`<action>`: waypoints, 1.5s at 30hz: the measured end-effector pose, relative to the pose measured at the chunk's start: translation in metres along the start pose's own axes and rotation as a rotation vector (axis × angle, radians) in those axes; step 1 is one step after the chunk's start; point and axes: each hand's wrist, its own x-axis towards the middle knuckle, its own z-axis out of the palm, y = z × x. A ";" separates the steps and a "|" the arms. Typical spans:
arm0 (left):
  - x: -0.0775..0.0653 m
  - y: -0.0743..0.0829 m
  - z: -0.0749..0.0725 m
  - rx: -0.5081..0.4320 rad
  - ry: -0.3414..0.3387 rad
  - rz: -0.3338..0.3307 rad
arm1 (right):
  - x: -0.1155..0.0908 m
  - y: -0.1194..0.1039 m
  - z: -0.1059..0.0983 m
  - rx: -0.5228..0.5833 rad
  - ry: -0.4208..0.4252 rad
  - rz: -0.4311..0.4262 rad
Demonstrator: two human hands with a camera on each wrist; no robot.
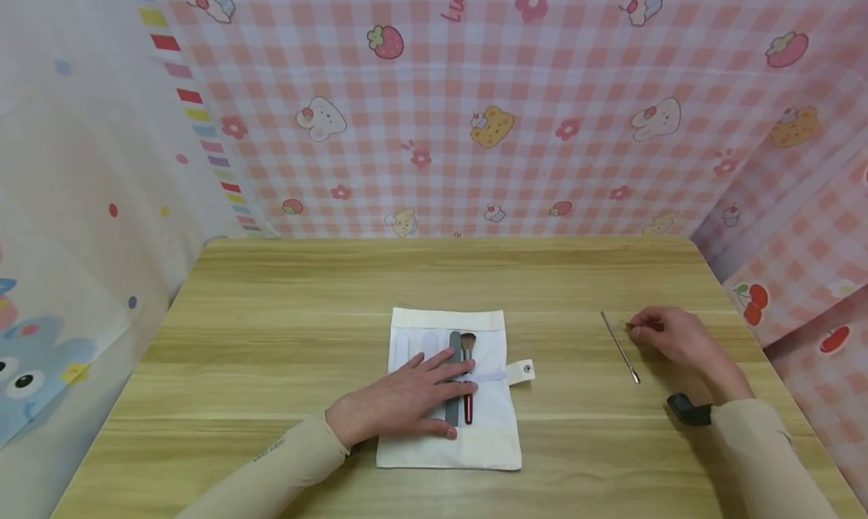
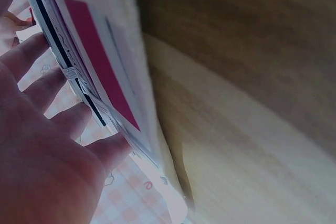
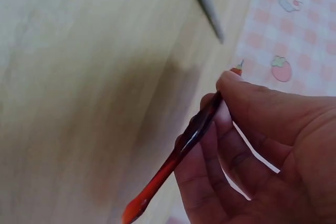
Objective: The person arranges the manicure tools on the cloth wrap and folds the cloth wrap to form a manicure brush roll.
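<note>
Two poses: left hand (image 1: 401, 397) splayed over pouch (image 1: 490, 450), right hand (image 1: 681, 340) pinching red tool (image 3: 169, 166)

head: even light | left wrist: dim, table (image 2: 252, 40) blurred | right wrist: soft shadow

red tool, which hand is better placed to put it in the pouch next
Likely the right hand: it pinches the red tool, while the left hand rests on the open pouch.

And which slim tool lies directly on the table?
The silver rod beside the right hand; the grey file and brush are on the pouch, the red tool is held.
</note>
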 end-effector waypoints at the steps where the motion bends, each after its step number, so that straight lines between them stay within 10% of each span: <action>1: 0.000 0.000 0.000 0.003 0.001 0.000 | -0.001 0.000 -0.001 0.007 0.015 0.000; 23: 0.002 0.000 0.000 -0.007 0.001 -0.005 | -0.014 -0.072 0.001 0.433 0.212 -0.095; 45: 0.001 -0.002 0.003 -0.045 0.019 0.002 | 0.015 -0.151 0.058 0.793 0.059 -0.074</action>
